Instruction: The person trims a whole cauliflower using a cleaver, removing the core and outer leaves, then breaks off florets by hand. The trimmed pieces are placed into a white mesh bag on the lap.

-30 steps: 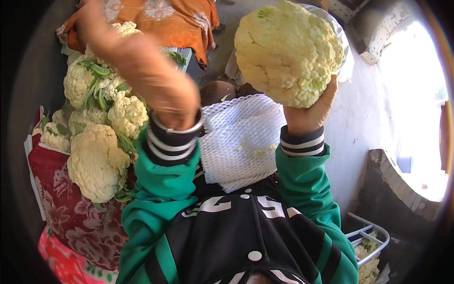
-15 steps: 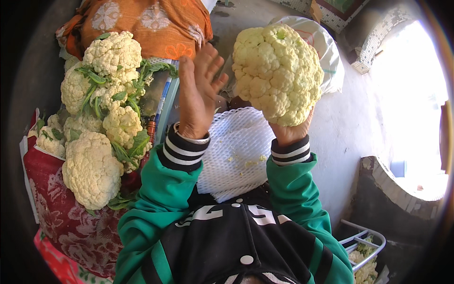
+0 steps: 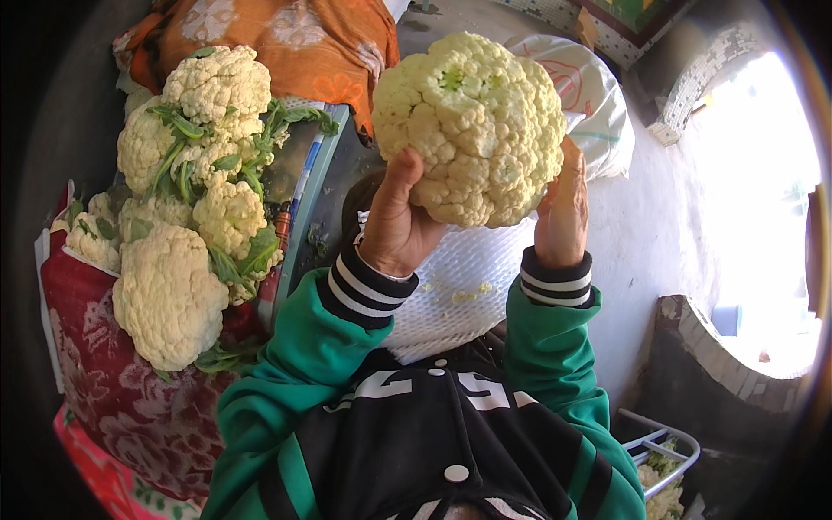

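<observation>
A large pale-yellow cauliflower [image 3: 472, 130] is held up in front of me between both palms. My left hand [image 3: 400, 221] grips its lower left side, thumb in front and the other fingers hidden behind it. On its right side lies my right hand [image 3: 563, 212], with the fingers partly out of sight behind the head. Beneath, a white foam net sheet [image 3: 468, 295] is spread over my lap, dotted with small yellowish crumbs.
Several cauliflowers [image 3: 169, 295] with green leaves are heaped at my left on a dark red patterned cloth [image 3: 130, 390]. Orange cloth [image 3: 269, 43] lies beyond them. A white sack [image 3: 598, 113] stands at the far right. More cauliflower shows by a metal frame [image 3: 663, 451] at lower right.
My left hand, open and apart from the cauliflower before, now grips its left side. The cauliflower has shifted left, and my right hand has moved round to its right side.
</observation>
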A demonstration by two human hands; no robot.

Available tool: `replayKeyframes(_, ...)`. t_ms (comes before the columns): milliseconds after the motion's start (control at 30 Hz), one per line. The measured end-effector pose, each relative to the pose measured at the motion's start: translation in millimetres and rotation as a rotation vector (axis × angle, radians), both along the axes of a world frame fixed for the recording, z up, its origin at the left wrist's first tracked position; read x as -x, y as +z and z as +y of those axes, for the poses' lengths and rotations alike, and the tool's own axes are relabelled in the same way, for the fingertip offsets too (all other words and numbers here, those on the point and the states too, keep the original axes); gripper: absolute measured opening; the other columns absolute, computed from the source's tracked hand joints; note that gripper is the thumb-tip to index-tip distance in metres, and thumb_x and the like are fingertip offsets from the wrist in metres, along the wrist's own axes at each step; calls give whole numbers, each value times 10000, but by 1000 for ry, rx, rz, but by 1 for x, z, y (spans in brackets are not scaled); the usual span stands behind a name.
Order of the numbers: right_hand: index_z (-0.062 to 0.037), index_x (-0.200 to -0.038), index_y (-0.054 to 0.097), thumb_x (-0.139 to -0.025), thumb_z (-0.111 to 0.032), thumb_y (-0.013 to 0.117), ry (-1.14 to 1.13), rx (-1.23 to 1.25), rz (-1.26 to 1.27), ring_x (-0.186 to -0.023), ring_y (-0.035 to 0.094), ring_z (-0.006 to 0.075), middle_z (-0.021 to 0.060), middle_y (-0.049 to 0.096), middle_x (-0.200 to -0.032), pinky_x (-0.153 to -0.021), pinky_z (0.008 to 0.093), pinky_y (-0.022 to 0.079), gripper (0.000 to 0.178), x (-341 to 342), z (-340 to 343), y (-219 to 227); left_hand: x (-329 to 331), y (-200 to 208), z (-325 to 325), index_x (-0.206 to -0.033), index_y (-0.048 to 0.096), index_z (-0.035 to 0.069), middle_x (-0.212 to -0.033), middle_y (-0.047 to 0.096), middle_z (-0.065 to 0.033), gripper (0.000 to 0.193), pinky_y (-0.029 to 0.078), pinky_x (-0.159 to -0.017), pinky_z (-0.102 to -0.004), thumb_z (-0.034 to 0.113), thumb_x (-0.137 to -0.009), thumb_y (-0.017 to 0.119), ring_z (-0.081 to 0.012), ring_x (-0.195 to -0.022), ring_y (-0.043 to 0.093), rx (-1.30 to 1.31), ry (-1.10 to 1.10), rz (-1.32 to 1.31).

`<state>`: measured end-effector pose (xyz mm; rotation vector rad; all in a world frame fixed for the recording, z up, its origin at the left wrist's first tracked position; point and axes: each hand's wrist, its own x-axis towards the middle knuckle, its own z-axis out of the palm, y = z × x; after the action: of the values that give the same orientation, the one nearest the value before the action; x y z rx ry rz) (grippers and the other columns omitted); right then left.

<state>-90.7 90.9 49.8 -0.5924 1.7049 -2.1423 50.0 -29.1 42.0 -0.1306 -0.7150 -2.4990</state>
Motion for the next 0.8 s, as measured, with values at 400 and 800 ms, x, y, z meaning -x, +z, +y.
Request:
replayKeyframes(400, -19, -1516, 260, -950, -601, 576, 361, -42, -89, -1308, 522, 297, 186, 455, -1465, -1010, 471, 498, 870, -44, 21, 8, -33, 22, -2, -1417, 436, -2, -1290, 586, -90, 717, 466, -1018, -339, 252, -860, 808, -168, -1157, 581, 263, 106, -252)
replayKeyframes(800, 92, -1288, 496, -934, -608, 615, 655, -546, -146, -961, 697, 242, 200, 673, -1111, -787, 318, 566, 794, -72, 83, -18, -99, -2, -13, -1241, 610, -28, -1126, 695, -106, 750, 517, -903, -319, 609, -860, 720, -181, -1022, 655, 742, -10, -731)
